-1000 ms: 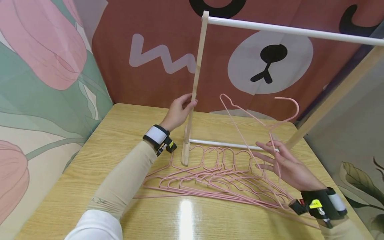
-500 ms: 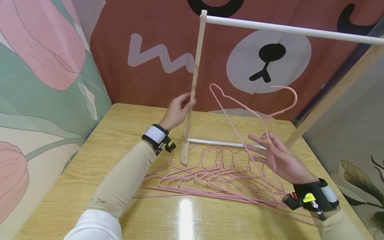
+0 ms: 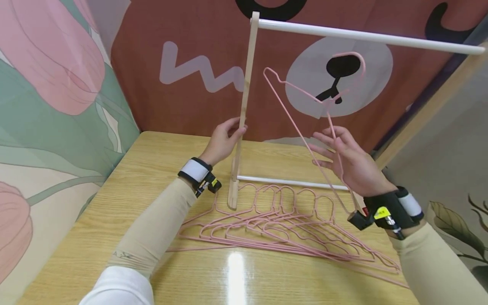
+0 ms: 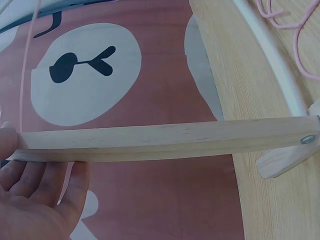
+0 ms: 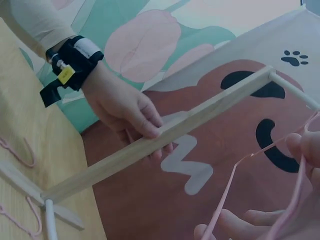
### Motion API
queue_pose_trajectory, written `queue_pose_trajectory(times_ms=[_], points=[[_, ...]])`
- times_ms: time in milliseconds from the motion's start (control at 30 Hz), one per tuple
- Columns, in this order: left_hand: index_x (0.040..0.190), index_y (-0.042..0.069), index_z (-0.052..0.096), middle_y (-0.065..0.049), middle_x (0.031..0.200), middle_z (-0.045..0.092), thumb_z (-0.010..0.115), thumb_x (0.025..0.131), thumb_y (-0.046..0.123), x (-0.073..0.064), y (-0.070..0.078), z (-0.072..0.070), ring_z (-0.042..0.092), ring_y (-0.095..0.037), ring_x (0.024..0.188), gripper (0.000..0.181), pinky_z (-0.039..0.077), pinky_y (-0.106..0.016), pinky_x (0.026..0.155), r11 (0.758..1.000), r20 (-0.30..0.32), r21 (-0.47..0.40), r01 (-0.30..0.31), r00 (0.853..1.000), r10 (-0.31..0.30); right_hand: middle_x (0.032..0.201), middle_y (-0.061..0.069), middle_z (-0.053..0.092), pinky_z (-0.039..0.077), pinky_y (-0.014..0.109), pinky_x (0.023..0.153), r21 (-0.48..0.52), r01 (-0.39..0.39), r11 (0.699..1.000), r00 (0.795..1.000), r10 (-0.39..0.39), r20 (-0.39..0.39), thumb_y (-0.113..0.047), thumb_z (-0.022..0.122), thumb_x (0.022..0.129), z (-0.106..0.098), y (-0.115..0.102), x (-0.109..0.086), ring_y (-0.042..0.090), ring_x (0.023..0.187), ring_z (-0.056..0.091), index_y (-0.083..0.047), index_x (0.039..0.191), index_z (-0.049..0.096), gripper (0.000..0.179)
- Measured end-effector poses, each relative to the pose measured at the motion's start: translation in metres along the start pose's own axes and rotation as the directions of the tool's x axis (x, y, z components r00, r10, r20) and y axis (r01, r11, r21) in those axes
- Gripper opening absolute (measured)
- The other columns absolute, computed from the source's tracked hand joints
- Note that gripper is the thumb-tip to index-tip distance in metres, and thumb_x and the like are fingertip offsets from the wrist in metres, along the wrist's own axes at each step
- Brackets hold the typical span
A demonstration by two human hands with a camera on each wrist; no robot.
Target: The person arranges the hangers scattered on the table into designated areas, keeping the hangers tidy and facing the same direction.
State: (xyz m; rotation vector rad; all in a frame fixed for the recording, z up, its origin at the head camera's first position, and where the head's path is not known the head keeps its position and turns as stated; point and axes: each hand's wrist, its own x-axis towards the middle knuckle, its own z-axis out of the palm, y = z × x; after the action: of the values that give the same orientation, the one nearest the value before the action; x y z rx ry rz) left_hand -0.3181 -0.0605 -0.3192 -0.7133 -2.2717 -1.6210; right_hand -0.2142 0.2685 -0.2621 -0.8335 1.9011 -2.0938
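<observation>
My left hand (image 3: pixel 223 142) grips the left wooden upright (image 3: pixel 247 84) of a small clothes rack, thumb in front and fingers behind. In the left wrist view the fingers (image 4: pixel 47 185) lie under that post. To the right, my right hand (image 3: pixel 352 159) holds up a pink clothes hanger (image 3: pixel 328 103) by its near side, thumb against the wire and other fingers spread. The hanger's hook points up, below the rack's white top bar (image 3: pixel 366 36). Several more pink hangers (image 3: pixel 267 245) lie overlapping on the table, hooks toward the rack.
A white lower bar (image 3: pixel 289 183) joins the rack's feet just behind the hanger pile. The right wooden post (image 3: pixel 431 106) slants up beside my right hand. A cloth backdrop with a bear face (image 3: pixel 198 106) stands behind the wooden table (image 3: pixel 183 279).
My right hand has lifted the hanger up and slightly left, away from the pile toward the top bar. The left hand stays on the upright.
</observation>
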Motion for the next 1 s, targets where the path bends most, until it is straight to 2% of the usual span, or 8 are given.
queue_pose_trajectory(times_ms=[300, 500, 600, 700, 800, 1000], points=[[0.14, 0.0, 0.058, -0.017, 0.127, 0.068, 0.058, 0.105, 0.013, -0.002, -0.001, -0.002, 0.065, -0.028, 0.116, 0.037, 0.053, -0.039, 0.099, 1.0, 0.005, 0.006, 0.003, 1.0, -0.003, 0.157, 0.008, 0.034, 0.045, 0.033, 0.104, -0.101, -0.049, 0.994, 0.998, 0.045, -0.037, -0.033, 0.038, 0.112, 0.022, -0.025, 0.031, 0.023, 0.139, 0.045, -0.022, 0.14, 0.037, 0.031], [0.139, -0.001, 0.058, -0.017, 0.126, 0.068, 0.058, 0.105, 0.012, -0.003, 0.0, -0.003, 0.066, -0.027, 0.114, 0.037, 0.053, -0.039, 0.097, 1.0, 0.006, 0.001, 0.002, 1.0, -0.002, 0.162, 0.012, 0.026, 0.048, 0.029, 0.103, -0.113, -0.08, 0.99, 0.994, 0.071, -0.079, -0.036, 0.043, 0.109, 0.038, -0.037, 0.052, 0.027, 0.14, 0.045, -0.025, 0.138, 0.039, 0.031], [0.139, -0.001, 0.058, -0.017, 0.125, 0.068, 0.058, 0.105, 0.012, -0.003, 0.0, -0.003, 0.066, -0.027, 0.113, 0.036, 0.054, -0.039, 0.097, 1.0, 0.008, 0.006, 0.0, 1.0, 0.0, 0.165, 0.013, 0.022, 0.047, 0.035, 0.107, -0.134, -0.089, 0.987, 0.993, 0.077, -0.092, -0.037, 0.044, 0.109, 0.045, -0.041, 0.06, 0.029, 0.141, 0.044, -0.025, 0.139, 0.039, 0.033], [0.138, -0.001, 0.059, -0.017, 0.124, 0.069, 0.058, 0.105, 0.012, -0.003, -0.001, -0.003, 0.066, -0.027, 0.113, 0.036, 0.053, -0.039, 0.097, 1.0, 0.007, 0.009, -0.007, 1.0, 0.007, 0.165, 0.013, 0.021, 0.039, 0.047, 0.115, -0.149, -0.108, 0.983, 0.99, 0.092, -0.11, -0.037, 0.041, 0.11, 0.052, -0.045, 0.068, 0.033, 0.142, 0.042, -0.025, 0.141, 0.039, 0.033], [0.137, -0.001, 0.059, -0.017, 0.123, 0.069, 0.059, 0.104, 0.011, -0.002, -0.002, -0.002, 0.066, -0.027, 0.112, 0.035, 0.053, -0.038, 0.098, 1.0, 0.006, 0.008, -0.017, 1.0, 0.017, 0.165, 0.014, 0.02, 0.034, 0.054, 0.116, -0.16, -0.131, 0.978, 0.986, 0.112, -0.123, -0.036, 0.037, 0.111, 0.058, -0.046, 0.076, 0.036, 0.144, 0.039, -0.024, 0.143, 0.037, 0.034], [0.136, -0.002, 0.06, -0.02, 0.124, 0.068, 0.059, 0.104, 0.011, -0.001, -0.003, -0.001, 0.067, -0.028, 0.112, 0.035, 0.053, -0.039, 0.098, 1.0, 0.005, -0.002, -0.024, 1.0, 0.024, 0.165, 0.015, 0.019, 0.04, 0.053, 0.111, -0.175, -0.166, 0.971, 0.98, 0.142, -0.142, -0.036, 0.034, 0.112, 0.064, -0.044, 0.09, 0.038, 0.144, 0.038, -0.02, 0.144, 0.037, 0.036]])
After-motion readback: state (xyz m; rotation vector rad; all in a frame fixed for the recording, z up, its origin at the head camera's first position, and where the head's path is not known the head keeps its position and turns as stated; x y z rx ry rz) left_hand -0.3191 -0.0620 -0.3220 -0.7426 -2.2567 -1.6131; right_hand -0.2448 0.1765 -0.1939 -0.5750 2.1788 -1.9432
